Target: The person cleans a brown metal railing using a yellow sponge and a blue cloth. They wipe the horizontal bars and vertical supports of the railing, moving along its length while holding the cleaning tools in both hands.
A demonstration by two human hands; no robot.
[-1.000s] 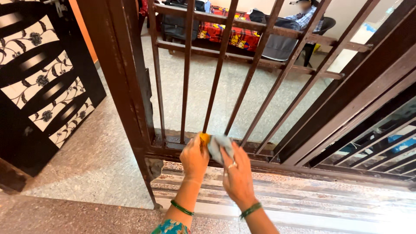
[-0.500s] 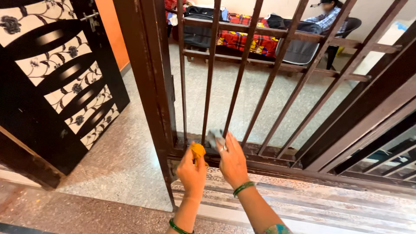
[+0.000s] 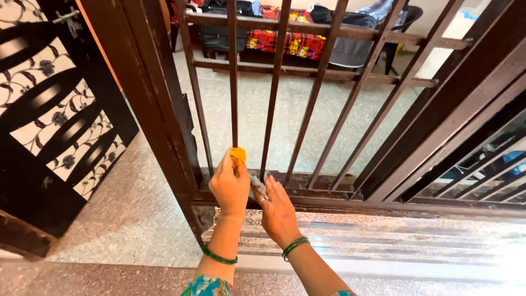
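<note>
Change: since half a second ago the left hand [image 3: 230, 186] has risen from the bottom rail onto a vertical bar, carrying the orange end of the cloth with it; the right hand [image 3: 278, 211] has dropped lower and nearer the left.
Left hand: fingers curled shut, pinching the orange cloth end [image 3: 237, 156] against the vertical bar [image 3: 234, 82] low down.
Right hand: fingers pressed together and flat, pushing the grey cloth end [image 3: 257, 183] onto the bottom rail [image 3: 323, 183] of the metal gate [image 3: 164, 109].
Cloth: stretched between both hands at the foot of the bars.
Edges: the gate's thick frame post stands just left of the left hand; the next bar stands just right of it.
Open room: narrow gaps between bars; speckled floor [image 3: 137, 219] lies open to the left, before the patterned door [image 3: 55, 126].
</note>
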